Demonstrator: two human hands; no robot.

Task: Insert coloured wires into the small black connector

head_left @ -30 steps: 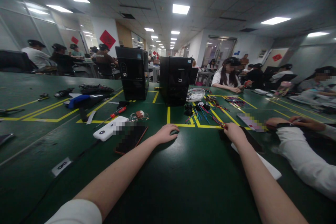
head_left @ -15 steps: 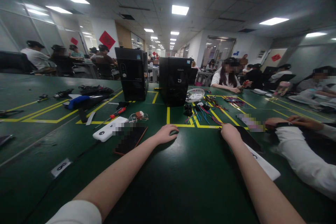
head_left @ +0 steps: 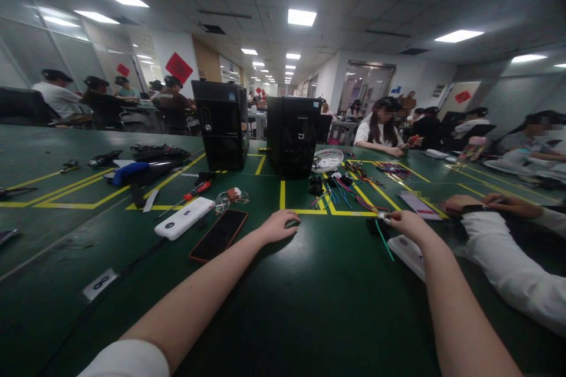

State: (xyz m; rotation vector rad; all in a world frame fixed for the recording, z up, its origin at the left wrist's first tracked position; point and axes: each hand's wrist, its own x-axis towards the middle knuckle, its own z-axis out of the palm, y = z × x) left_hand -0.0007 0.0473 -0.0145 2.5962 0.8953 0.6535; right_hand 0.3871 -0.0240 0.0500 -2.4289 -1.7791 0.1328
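My left hand rests on the green table, fingers loosely curved and thumb apart, with nothing in it. Pinched between the fingers of my right hand is a bundle of wires; a green strand hangs down from it, with a small dark part beside it. What exactly the fingertips grip is too small to tell. Beneath my right forearm lies a white power bank, partly hidden. More coloured wires are spread on the table ahead of that hand.
Two black computer towers stand ahead. To my left lie a phone, a white power bank, glasses and a red screwdriver. A white basket is at the back. A co-worker's sleeve is close on my right.
My right hand has shifted right, and a green strand now hangs beside it. The black flat thing seen near that hand before no longer shows. My left hand has stayed put.
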